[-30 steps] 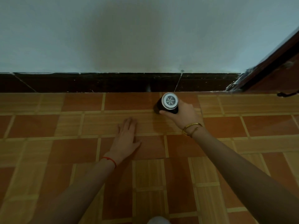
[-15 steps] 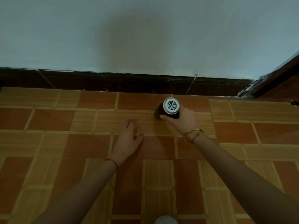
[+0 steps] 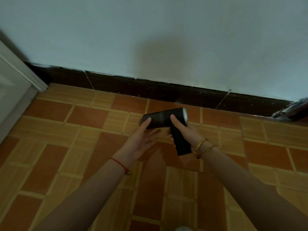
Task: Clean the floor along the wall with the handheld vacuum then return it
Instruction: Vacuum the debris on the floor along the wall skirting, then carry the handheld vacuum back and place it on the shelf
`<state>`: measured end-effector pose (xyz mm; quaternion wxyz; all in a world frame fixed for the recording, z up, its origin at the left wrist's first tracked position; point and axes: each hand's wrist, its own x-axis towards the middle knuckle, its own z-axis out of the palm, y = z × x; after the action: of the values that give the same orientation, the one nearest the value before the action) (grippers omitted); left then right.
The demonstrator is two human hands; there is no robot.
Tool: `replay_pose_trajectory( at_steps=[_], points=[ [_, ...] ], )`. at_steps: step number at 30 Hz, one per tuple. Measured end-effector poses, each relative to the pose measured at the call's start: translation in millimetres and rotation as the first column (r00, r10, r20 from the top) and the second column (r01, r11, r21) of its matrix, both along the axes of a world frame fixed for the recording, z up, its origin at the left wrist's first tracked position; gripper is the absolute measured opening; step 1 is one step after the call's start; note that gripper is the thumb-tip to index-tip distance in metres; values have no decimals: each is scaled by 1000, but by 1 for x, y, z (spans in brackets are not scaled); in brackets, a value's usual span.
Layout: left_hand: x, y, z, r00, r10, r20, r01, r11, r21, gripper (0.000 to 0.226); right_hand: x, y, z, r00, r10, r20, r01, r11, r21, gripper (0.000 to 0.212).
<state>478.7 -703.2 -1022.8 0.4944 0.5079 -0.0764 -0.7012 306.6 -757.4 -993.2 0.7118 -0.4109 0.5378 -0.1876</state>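
Right hand (image 3: 184,133) held the vacuum (image 3: 164,120) by its handle, above the floor (image 3: 83,147). Barrel lay level, roughly along the wall (image 3: 183,39), nozzle leftward. Left hand (image 3: 140,142), fingers spread wide, apparently touched the nozzle end.

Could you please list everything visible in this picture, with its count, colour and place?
handheld vacuum: one, black with a silver end, held above the floor near the wall
floor: one, orange and tan tiles, across the lower picture
skirting: one dark brown strip, along the foot of the wall
wall: one, pale, upper picture
door frame: one, white, far left
left hand: one, red string at the wrist, fingers touching the vacuum's body
right hand: one, gold bangles at the wrist, gripping the vacuum's handle
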Motion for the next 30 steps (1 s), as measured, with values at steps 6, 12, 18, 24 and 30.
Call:
replay_pose_trajectory(
  at_steps=[6,12,18,24,30],
  points=[
    [17,13,13,985,172,-4,-172,985,-12,48,22,10,-1,990,125,65,-127,992,21,48],
    [25,29,15,980,196,39,-193,979,-59,55,33,15,-4,974,188,125,-200,975,95,49],
    [34,34,23,972,235,32,-231,969,-88,51,46,23,-9,961,150,234,-172,982,78,48],
    [44,43,19,963,267,44,-264,963,-61,55,57,23,-13,961,206,184,-217,975,41,56],
    [54,52,12,954,297,46,-294,954,-60,54,71,27,-25,957,223,184,-233,972,36,57]
  ],
)
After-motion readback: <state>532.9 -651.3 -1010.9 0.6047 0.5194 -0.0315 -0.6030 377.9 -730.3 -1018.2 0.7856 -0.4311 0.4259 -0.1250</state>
